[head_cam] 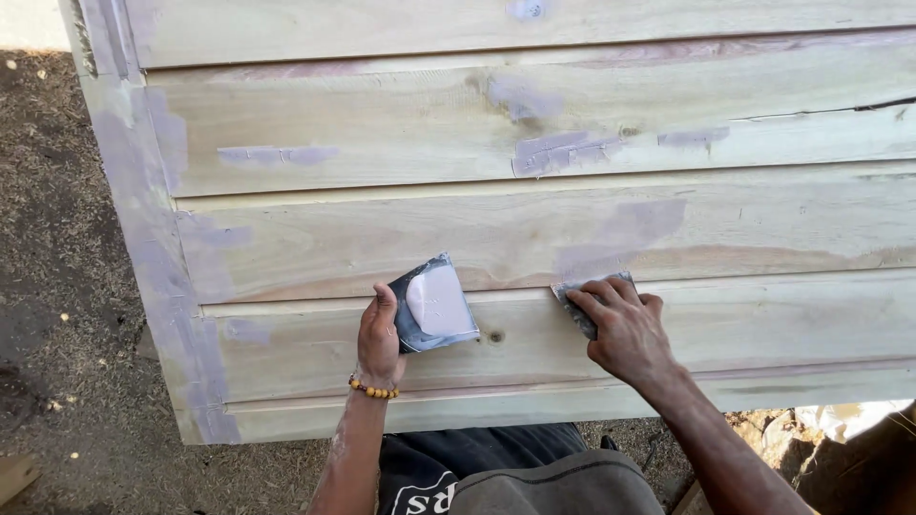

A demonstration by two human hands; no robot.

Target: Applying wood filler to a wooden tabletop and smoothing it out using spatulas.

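Observation:
A pale wooden panel [534, 238] made of wide horizontal boards lies in front of me, with grey-lilac filler patches [558, 151] smeared on it. My left hand [379, 336] holds a dark square plate [431, 305] carrying a lump of pale grey filler, tilted against the lower board. My right hand [625, 329] presses a small flat scraper [580, 303] against the groove between two boards, where a filler smear [620, 234] spreads just above. A bead bracelet [372, 389] sits on my left wrist.
The ground on the left [57, 286] is dark and littered with wood shavings. The panel's left frame [143, 238] is coated with filler. A knot [494, 336] marks the lower board. My dark trousers [496, 472] fill the bottom; rubble lies at the bottom right [821, 429].

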